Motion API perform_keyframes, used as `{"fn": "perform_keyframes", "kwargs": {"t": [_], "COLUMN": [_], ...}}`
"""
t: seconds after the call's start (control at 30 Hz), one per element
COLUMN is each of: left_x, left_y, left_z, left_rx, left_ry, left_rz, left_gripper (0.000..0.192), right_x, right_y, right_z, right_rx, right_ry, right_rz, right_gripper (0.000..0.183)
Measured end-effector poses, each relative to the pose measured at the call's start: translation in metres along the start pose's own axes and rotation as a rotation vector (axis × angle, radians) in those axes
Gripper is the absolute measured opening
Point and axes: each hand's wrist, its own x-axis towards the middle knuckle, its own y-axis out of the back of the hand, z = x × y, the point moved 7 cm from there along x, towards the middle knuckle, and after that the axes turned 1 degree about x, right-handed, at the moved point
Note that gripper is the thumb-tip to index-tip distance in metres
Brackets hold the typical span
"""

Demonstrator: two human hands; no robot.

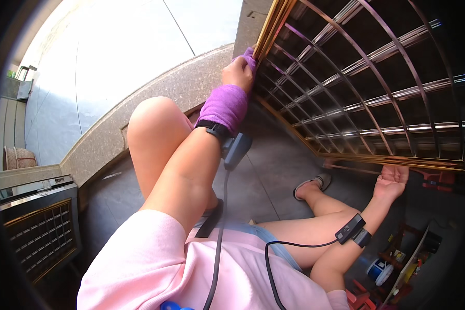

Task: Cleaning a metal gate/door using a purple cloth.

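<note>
A purple cloth [226, 106] wraps around my left wrist and bunches up past the fingers. My left hand [238, 73] is closed on its far part, pressed to the gold-coloured edge [273, 33] of a door panel with a metal lattice [347, 77]. At the panel's lower edge is my right hand [391, 182], palm showing and fingertips hidden at the frame; whether it grips the frame cannot be told. Each wrist wears a strap with a dark device, the left one [238, 151] and the right one [350, 228], both with cables.
A stone threshold [155, 85] curves past my bent knee, with bright floor tiles beyond. Another latticed door panel [40, 236] stands at lower left, a woven basket [19, 158] above it. At lower right are a blue-and-white spool-like object [379, 272], red plastic stools [359, 296] and small items.
</note>
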Motion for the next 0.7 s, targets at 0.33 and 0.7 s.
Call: {"fn": "perform_keyframes", "kwargs": {"t": [0.33, 0.7], "left_x": [-0.038, -0.03], "left_y": [-0.043, -0.037], "left_z": [-0.07, -0.093], "left_rx": [0.075, -0.027], "left_ry": [0.281, 0.38], "left_rz": [-0.196, -0.046], "left_gripper": [0.02, 0.021], "right_x": [0.009, 0.008], "right_y": [0.007, 0.008], "right_z": [0.002, -0.004], "right_rx": [0.016, 0.014], "right_ry": [-0.004, 0.006], "right_rz": [-0.01, -0.026], "right_gripper": [0.018, 0.014]}}
